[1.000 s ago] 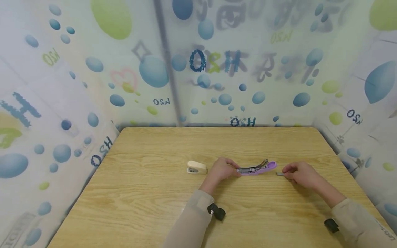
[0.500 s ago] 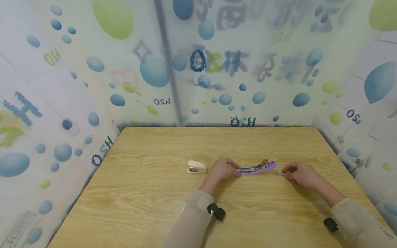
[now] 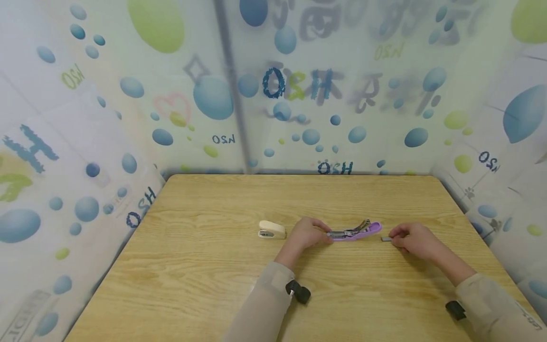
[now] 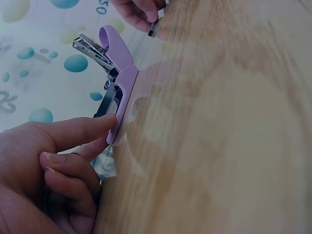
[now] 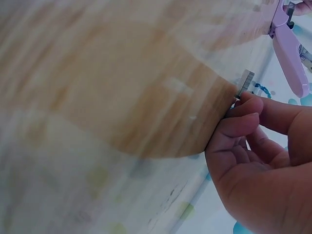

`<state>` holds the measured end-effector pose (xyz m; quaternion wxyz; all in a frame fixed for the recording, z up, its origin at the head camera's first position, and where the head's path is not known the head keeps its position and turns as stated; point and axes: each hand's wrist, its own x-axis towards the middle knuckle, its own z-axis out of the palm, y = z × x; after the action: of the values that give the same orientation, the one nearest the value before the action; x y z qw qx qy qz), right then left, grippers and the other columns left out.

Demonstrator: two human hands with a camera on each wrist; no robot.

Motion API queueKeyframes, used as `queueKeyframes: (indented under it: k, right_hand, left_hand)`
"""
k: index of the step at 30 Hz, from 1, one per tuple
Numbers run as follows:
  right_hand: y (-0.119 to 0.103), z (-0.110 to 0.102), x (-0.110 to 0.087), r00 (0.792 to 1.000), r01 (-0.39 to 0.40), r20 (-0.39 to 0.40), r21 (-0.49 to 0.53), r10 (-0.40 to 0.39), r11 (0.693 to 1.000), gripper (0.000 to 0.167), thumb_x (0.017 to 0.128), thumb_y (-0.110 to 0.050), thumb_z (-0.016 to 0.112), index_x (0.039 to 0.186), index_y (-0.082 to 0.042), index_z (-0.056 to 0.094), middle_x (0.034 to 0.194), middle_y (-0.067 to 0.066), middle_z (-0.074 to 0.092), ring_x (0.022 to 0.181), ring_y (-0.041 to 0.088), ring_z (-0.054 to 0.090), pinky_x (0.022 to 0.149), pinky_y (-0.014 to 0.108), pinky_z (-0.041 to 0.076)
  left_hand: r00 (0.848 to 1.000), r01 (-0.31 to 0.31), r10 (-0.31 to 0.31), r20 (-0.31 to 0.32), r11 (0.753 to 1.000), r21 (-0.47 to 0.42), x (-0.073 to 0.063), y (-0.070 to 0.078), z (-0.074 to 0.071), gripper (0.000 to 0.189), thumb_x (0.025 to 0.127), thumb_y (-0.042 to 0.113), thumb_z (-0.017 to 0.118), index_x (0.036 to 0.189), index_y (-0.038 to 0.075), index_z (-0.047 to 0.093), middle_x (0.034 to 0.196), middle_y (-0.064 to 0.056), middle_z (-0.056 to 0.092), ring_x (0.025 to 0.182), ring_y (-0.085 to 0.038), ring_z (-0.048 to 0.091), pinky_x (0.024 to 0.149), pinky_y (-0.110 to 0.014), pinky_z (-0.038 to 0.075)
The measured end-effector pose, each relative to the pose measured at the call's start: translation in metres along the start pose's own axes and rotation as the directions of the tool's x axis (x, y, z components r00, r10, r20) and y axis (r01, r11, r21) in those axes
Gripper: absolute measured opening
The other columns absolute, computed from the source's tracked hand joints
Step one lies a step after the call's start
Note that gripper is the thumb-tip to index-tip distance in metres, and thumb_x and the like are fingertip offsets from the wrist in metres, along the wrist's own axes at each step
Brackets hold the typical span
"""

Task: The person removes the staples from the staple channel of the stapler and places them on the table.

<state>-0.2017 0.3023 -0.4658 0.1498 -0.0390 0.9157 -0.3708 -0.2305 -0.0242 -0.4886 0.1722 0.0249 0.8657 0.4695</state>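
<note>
A purple stapler (image 3: 368, 230) lies opened out on the table, its metal magazine exposed and its top folded back to the right. My left hand (image 3: 304, 233) pinches the stapler's left end between thumb and index finger, and the left wrist view shows the other fingers curled beneath. Right of the stapler, my right hand (image 3: 414, 240) pinches a short grey strip of staples (image 5: 245, 82) between thumb and fingertips. That strip points toward the stapler, with a small gap between them. In the right wrist view the purple stapler (image 5: 288, 53) shows at the upper right.
A small cream stapler (image 3: 271, 230) stands on the wooden table (image 3: 192, 266), just left of my left hand. Patterned curtain-like walls (image 3: 299, 137) with blue and green spots rise behind the table and along both sides.
</note>
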Motion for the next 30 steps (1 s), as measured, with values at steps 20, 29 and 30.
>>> queueKeyframes:
  k: [20,29,30]
  right_hand:
    - [-0.147,-0.049,0.018,0.982,0.177,-0.052,-0.055,-0.18,0.983,0.037,0.113,-0.019,0.062,0.142,0.004,0.063,0.114,0.015,0.067,0.083,0.021,0.06,0.068,0.032,0.052]
    - [-0.213,0.002,0.04,0.969,0.245,0.023,-0.006,-0.245,0.969,0.033,0.112,-0.02,0.063,0.139,-0.001,0.068,0.119,0.016,0.07,0.09,0.024,0.065,0.079,0.036,0.055]
    - [-0.218,0.01,0.042,0.968,0.25,0.035,-0.008,-0.25,0.968,0.033,0.112,-0.02,0.063,0.139,-0.002,0.068,0.118,0.016,0.07,0.09,0.025,0.066,0.08,0.037,0.055]
  left_hand:
    - [0.981,-0.164,0.157,0.116,0.985,0.059,-0.054,0.012,-0.1,0.068,0.097,0.028,0.086,0.156,0.008,0.059,0.098,-0.007,0.071,0.074,-0.022,0.069,0.071,-0.038,0.062]
    - [0.986,-0.16,0.167,-0.001,0.944,0.289,-0.064,-0.014,-0.182,0.061,0.099,0.026,0.083,0.152,0.005,0.062,0.101,-0.009,0.067,0.087,-0.021,0.06,0.074,-0.035,0.051]
    - [0.987,-0.155,0.162,0.0,0.944,0.291,-0.064,-0.019,-0.188,0.062,0.099,0.024,0.083,0.152,0.004,0.061,0.098,-0.008,0.066,0.085,-0.021,0.059,0.074,-0.035,0.05]
